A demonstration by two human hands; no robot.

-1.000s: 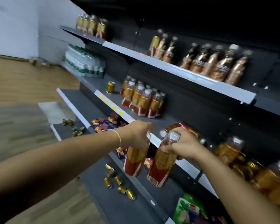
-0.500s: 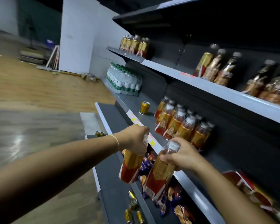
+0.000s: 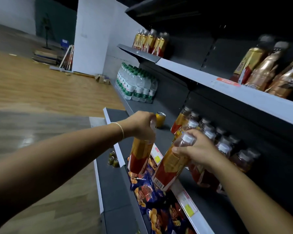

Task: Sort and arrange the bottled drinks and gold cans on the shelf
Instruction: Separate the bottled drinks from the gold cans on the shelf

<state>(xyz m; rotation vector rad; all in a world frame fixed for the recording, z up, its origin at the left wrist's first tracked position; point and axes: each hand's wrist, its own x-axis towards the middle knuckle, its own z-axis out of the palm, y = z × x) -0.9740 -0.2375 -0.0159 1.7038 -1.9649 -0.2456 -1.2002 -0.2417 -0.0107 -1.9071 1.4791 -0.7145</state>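
Note:
My left hand (image 3: 140, 124) grips the neck of a tea bottle (image 3: 139, 157) with a gold and red label, hanging in front of the middle shelf's edge. My right hand (image 3: 195, 149) grips the top of a second such bottle (image 3: 170, 168), tilted, its white cap showing between my fingers. A cluster of matching bottles (image 3: 213, 137) stands on the middle shelf (image 3: 142, 105) just behind my right hand. One gold can (image 3: 159, 119) stands alone on that shelf beyond my left hand. Several gold cans (image 3: 113, 159) lie on the bottom shelf.
Water bottles with green caps (image 3: 137, 83) stand at the far end of the middle shelf. More tea bottles sit on the upper shelf, a group far left (image 3: 150, 42) and another at right (image 3: 267, 68). Blue snack bags (image 3: 152, 195) fill the shelf below my hands. Wooden floor lies to the left.
Both hands have carried their bottles up and left toward the bottle cluster and the gold can. My view has swung left along the shelves.

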